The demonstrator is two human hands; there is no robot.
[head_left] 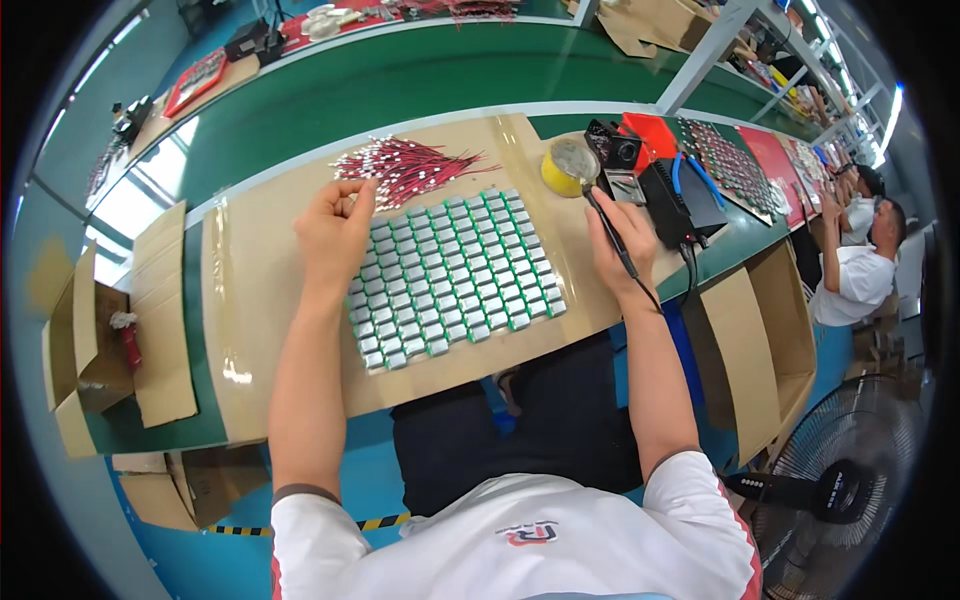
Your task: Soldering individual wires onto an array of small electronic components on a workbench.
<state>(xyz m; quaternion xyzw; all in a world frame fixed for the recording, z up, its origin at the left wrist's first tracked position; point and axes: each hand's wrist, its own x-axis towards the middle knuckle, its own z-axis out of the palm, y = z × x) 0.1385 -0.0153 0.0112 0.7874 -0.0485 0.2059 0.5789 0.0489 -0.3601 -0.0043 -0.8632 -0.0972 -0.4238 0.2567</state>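
Note:
My right hand grips a soldering iron like a pen. The iron's tip is up by a round yellow spool, probably of solder wire; whether they touch I cannot tell. My left hand is closed, thumb and fingers pinched together, beside a loose pile of red wires with white ends. Anything between those fingers is hidden or too small to make out. Between my hands lies a block of silver cells with green strips, set out in slanting rows on a brown cardboard sheet.
Right of the spool stand a black soldering station, blue-handled pliers and a red tray. Open cardboard boxes flank the bench at left and right. A black fan stands low right. Co-workers sit farther right.

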